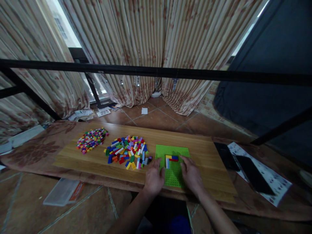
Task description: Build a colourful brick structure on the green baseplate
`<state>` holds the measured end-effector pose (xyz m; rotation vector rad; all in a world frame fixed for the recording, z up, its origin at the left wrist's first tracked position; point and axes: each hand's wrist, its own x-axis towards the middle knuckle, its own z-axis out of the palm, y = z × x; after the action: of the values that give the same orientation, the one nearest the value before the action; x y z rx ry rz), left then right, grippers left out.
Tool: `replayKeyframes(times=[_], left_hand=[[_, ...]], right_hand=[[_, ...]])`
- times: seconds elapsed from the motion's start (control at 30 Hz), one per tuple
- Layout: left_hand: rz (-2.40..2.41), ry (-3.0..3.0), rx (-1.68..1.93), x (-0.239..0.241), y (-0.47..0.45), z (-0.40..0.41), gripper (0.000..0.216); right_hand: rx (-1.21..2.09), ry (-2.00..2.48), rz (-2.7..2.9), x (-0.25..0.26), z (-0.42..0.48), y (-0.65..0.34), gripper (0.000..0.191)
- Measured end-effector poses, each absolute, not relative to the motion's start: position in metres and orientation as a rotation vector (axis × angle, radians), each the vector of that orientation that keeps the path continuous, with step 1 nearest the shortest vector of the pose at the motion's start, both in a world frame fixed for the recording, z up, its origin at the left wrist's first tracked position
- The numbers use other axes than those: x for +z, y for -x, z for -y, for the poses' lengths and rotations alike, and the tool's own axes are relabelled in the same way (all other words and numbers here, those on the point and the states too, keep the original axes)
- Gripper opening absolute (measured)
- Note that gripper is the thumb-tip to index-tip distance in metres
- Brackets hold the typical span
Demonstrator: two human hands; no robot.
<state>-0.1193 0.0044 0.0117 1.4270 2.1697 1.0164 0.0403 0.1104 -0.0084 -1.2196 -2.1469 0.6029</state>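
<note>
A green studded baseplate [174,178] lies on a wooden board. On it stand a few joined toy bricks in a corner shape: a yellow brick [168,157], a blue brick [175,157] and a red brick [173,160] along the top, with a white brick [167,163] running down the left side. My left hand [153,178] rests at the plate's left edge, thumb and fingers apart. Over the right edge is my right hand [192,174], its fingers stretched toward the bricks and its thumb spread. I see nothing held in either hand.
Left of the plate lies a pile of mixed bricks [126,151], and farther left a heap of tiny colourful pieces [91,139]. A black phone-like slab [254,174] sits on a printed sheet [280,188] at right. A black rail [156,71] crosses behind the board.
</note>
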Motion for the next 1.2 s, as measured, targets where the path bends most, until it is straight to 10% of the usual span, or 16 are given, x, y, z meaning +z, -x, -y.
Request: replayKeyframes(times=[0.87, 1.2], left_hand=[[-1.944, -1.722, 1.111, -0.002, 0.121, 0.029, 0.057], [-2.246, -1.573, 1.260, -0.014, 0.156, 0.107, 0.046]], right_hand=[[0.103, 1.262, 2.243, -0.036, -0.084, -0.050, 0.043], [0.419, 0.861, 2.452, 0.010, -0.021, 0.053, 0.030]])
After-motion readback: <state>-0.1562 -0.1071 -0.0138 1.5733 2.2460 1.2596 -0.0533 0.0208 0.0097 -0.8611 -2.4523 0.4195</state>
